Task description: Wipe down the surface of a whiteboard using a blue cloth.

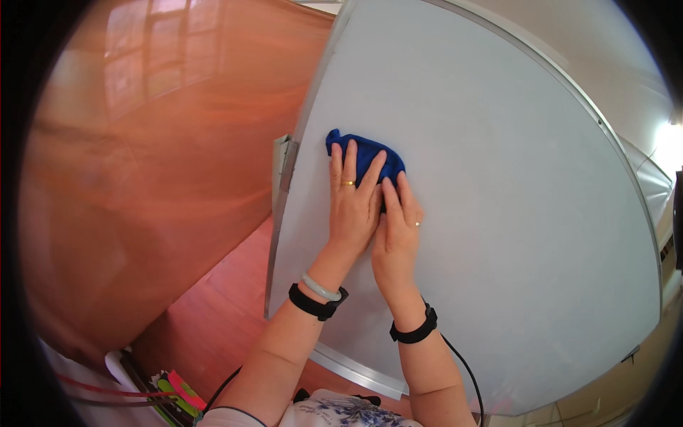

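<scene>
Both hands press a folded blue cloth [368, 152] flat against a large whiteboard [507, 187] with a metal frame, towards its left side. My left hand [353, 205] lies on the cloth with its fingers spread, a gold ring on one finger. Close beside it on the right, my right hand [397, 229] has its fingertips on the cloth's lower right edge. What the right thumb does is hidden. Black straps circle both wrists, and a pale bangle is on the left one.
An orange sheet [160, 160] hangs left of the board. Along the board's lower edge runs a metal tray [363, 371]. A white container [120, 368] with bright pink and green items [181, 392] stands at the lower left. Black cables run beside both arms.
</scene>
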The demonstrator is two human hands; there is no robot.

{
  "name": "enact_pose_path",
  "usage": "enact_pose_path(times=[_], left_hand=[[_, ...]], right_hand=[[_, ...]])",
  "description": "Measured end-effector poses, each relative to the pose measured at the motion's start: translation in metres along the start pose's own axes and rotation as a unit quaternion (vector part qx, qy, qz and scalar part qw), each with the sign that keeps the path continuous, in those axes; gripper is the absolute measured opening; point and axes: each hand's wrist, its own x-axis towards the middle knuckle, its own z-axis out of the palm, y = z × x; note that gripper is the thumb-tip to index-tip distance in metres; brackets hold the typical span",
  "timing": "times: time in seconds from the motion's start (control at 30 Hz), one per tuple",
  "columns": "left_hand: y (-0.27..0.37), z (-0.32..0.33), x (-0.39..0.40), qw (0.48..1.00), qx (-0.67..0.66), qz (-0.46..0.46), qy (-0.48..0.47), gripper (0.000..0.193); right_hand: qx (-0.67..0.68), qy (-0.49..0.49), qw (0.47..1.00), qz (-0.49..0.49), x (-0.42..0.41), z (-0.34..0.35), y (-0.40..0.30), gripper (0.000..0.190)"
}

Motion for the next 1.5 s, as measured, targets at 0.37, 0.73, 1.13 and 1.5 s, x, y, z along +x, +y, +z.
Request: enact_pose_path(times=[0.37,0.73,1.13,1.5], left_hand=[[-0.049,0.014,-0.077,0.993,0.120,-0.018,0.004,0.040],[-0.069,0.017,-0.125,0.993,0.093,-0.074,-0.012,0.046],[-0.024,0.037,-0.067,0.998,0.015,-0.065,0.001,0.047],[0.006,0.075,-0.013,0.998,0.028,0.046,0.031,0.040]], right_hand=[[0.003,-0.067,0.998,-0.013,-0.058,0.035,0.027,0.040],[0.003,-0.123,0.992,0.004,-0.093,0.047,0.035,0.043],[0.051,-0.035,0.998,0.012,-0.052,0.022,0.040,0.039],[-0.004,0.036,0.999,0.029,-0.011,-0.015,0.049,0.044]])
